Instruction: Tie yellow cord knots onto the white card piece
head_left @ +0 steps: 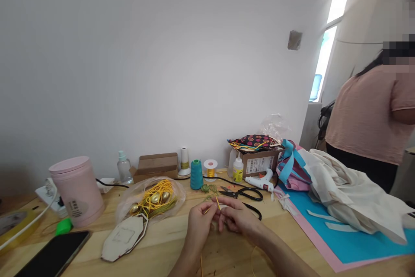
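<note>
I have both hands together low over the wooden table [168, 242], and between them sits a thin yellow cord [217, 202]: my left hand [198, 221] has its fingertips pressed together on one end, my right hand [238, 218] has its fingers closed on the other, so the short stretch of cord stands up slanted between the two pinches. Just behind my right hand lie black scissors [241, 192], blades pointing left, and beside them a white glue gun [261, 182]. A little tangle of green thread [207, 189] sits just past my fingertips, near a teal thread cone [196, 174] and a small spool of gold wire [210, 169]. To my left there's a clear plastic bag [152, 199] holding yellow cord and gold beads, with a flat cardboard cutout [125, 237] touching its near edge. Further left stands a pink tumbler [77, 190], and a dark phone [53, 254] lies at the table's front edge. On my right a blue sheet [337, 234] carries a heap of cream cloth [350, 190], and another person in a pink shirt [366, 121] stands well apart beyond it.
</note>
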Demonstrator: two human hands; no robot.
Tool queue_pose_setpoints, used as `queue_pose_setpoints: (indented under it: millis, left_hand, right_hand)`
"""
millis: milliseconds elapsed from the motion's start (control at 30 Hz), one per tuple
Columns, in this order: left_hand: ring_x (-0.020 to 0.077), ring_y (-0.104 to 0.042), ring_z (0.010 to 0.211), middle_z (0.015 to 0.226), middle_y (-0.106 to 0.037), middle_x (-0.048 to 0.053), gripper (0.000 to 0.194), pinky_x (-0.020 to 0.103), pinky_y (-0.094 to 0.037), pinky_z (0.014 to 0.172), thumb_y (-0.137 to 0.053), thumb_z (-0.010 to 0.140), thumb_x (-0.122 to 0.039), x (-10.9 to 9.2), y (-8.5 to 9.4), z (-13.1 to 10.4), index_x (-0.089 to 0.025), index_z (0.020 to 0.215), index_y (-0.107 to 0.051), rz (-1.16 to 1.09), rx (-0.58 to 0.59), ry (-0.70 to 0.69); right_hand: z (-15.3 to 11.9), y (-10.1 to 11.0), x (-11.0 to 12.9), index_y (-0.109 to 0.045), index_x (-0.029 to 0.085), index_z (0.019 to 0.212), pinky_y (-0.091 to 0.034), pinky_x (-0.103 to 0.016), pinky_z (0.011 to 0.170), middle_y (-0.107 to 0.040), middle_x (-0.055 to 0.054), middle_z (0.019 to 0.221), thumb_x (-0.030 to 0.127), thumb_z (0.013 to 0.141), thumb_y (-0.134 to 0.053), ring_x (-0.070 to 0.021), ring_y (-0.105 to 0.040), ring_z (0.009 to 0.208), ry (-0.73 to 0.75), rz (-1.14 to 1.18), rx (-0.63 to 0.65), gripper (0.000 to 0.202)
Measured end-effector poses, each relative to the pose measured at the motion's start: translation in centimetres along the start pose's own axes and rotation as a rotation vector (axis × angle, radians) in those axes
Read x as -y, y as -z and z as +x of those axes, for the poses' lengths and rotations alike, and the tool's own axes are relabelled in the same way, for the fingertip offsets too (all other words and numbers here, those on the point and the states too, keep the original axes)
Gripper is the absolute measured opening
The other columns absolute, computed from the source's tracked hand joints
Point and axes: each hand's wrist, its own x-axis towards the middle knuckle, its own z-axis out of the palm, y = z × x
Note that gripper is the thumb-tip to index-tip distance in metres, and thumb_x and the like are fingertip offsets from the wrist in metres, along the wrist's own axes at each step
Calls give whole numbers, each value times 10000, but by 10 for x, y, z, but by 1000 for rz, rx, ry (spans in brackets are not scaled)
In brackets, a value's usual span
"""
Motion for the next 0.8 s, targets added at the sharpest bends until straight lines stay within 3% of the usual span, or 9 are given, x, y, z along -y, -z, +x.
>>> queue_pose_setpoints:
  millis: [100,233,367,467,667,800]
  left_hand:
    - [124,-546,493,578,-616,28,240,161,-341,357,-554,602,-337,-2,0,0,-112,646,-626,-84,60,29]
    - [85,-482,392,538,-574,-2,245,177,-360,354,-532,622,-344,-7,-3,-2,-112,605,-607,-116,126,29]
    - [72,-450,340,471,-544,-22,245,180,-351,352,-560,595,-355,-8,-6,-4,-113,588,-596,-90,106,32]
    - [66,-430,314,409,-515,-37,232,172,-316,340,-567,585,-343,-7,-6,-3,-115,556,-594,-91,89,42]
    - [101,-496,439,497,-570,-4,242,157,-329,352,-545,608,-347,-5,-3,-1,-121,632,-629,-78,103,47]
    - [133,-521,542,582,-605,20,300,159,-355,369,-544,608,-390,-1,-1,0,-120,696,-641,-7,105,11]
  right_hand:
    - [4,1,-6,-382,123,1118,-98,-138,300,-524,43,418,278,676,-460,-35,-348,278,56,-31,9,475]
    - [5,1,-12,-366,130,1120,-149,-132,305,-491,58,408,354,694,-478,-62,-427,321,109,-126,2,494]
    - [3,0,-15,-402,168,1084,-294,-151,392,-492,65,437,329,718,-462,-85,-497,409,197,-281,-42,404]
    - [1,-1,-14,-415,180,1071,-327,-165,427,-531,50,483,305,722,-454,-92,-507,441,208,-431,-52,372]
    - [-9,-1,-2,-534,197,936,-320,-179,479,-570,25,538,321,752,-395,-100,-495,496,300,-829,-226,261]
    - [-13,-1,6,-591,216,819,-292,-180,491,-581,14,599,253,754,-367,-109,-480,551,381,-1030,-310,236]
